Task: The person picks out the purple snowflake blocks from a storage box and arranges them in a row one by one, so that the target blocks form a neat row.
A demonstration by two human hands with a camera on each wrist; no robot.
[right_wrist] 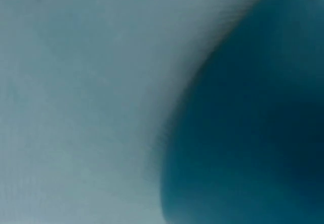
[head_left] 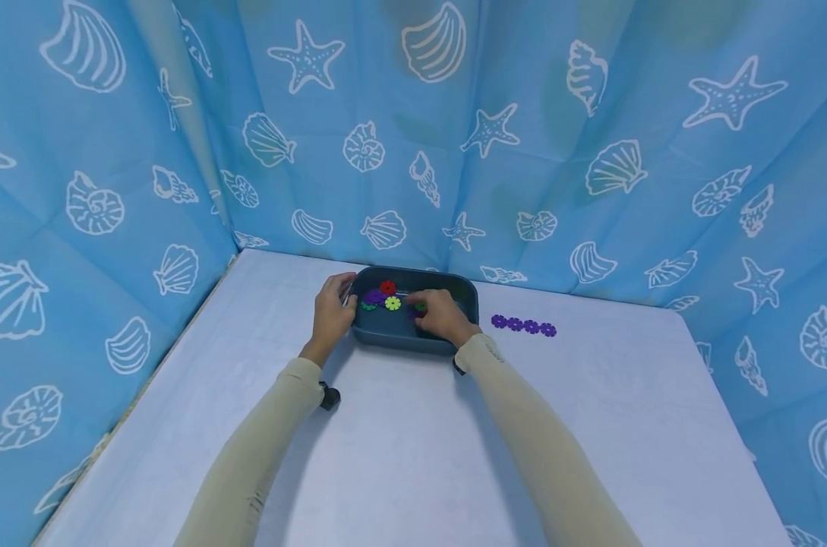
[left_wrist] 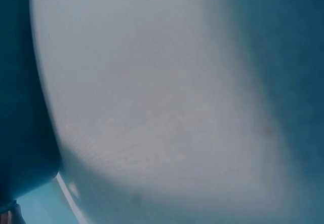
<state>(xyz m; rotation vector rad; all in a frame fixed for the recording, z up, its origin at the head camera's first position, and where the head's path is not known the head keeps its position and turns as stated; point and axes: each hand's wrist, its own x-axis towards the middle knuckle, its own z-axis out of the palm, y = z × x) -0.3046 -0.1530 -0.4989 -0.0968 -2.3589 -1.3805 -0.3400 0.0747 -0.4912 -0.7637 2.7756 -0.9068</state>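
Observation:
A dark blue-grey plastic tub (head_left: 406,342) stands at the back of the table with several flower-shaped notched discs inside. My left hand (head_left: 333,308) grips its left rim, the thumb toward the inside. The right hand (head_left: 440,313) reaches down into the right part of the tub, its index finger extended leftward. Beneath those fingers a green disc (head_left: 421,307) shows in part; whether they pinch it I cannot tell. Left of them lie a yellow-green disc (head_left: 392,303), a red disc (head_left: 388,288) and purple discs (head_left: 374,296). Both wrist views show blurred tub wall and tabletop.
Right of the tub, several purple discs (head_left: 524,325) form a joined row on the white tabletop (head_left: 399,441). A blue curtain (head_left: 413,190) with white shell prints hangs along the table's back and sides.

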